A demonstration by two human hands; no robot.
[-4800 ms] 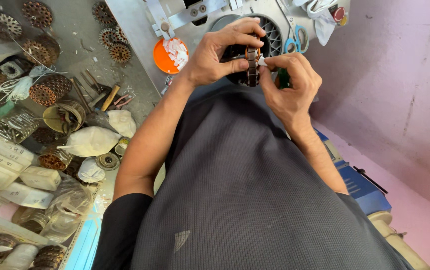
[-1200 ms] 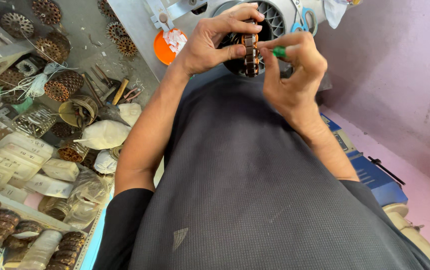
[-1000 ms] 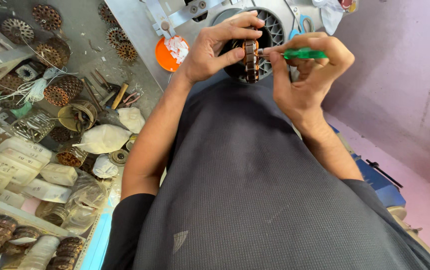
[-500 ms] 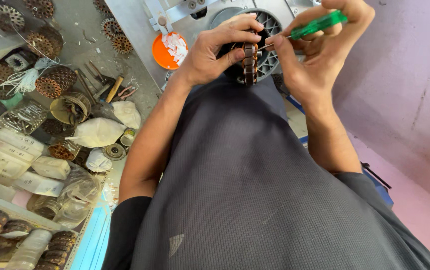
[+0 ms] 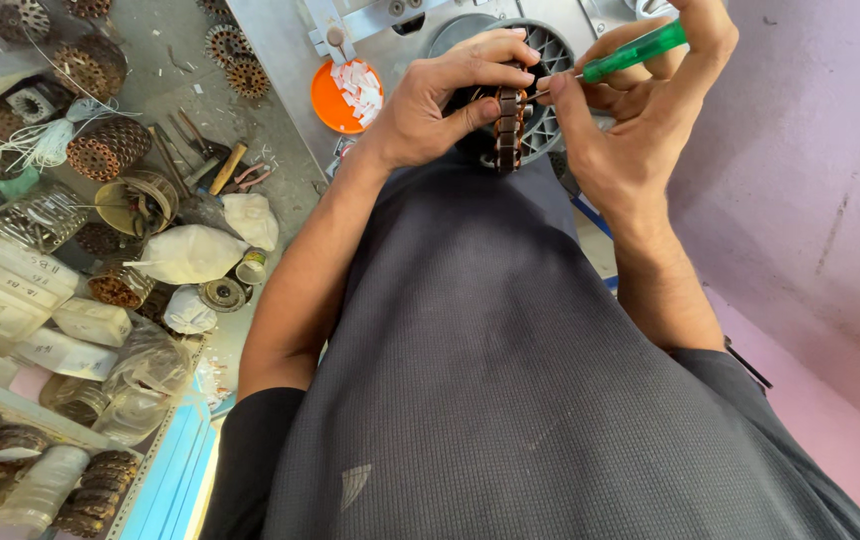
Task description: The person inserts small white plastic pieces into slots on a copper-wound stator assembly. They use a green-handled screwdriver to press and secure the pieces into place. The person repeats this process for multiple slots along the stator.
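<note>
Gripping one ridged brown core [image 5: 507,130], left hand [image 5: 440,105] steadies it; right hand [image 5: 640,120] pinches one green-handled tool [image 5: 635,52].

Grey counter [image 5: 280,190], cluttered: an orange lid [image 5: 342,95] of white scraps, brown slotted motor cores [image 5: 108,148], white pouches [image 5: 188,255], a wooden-handled tool [image 5: 227,167].

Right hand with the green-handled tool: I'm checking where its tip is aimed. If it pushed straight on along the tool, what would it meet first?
The right hand aims the green-handled tool leftward; first in line is the brown toothed ring held by the left hand. The tip seems already at it, though depth is unclear.
</note>
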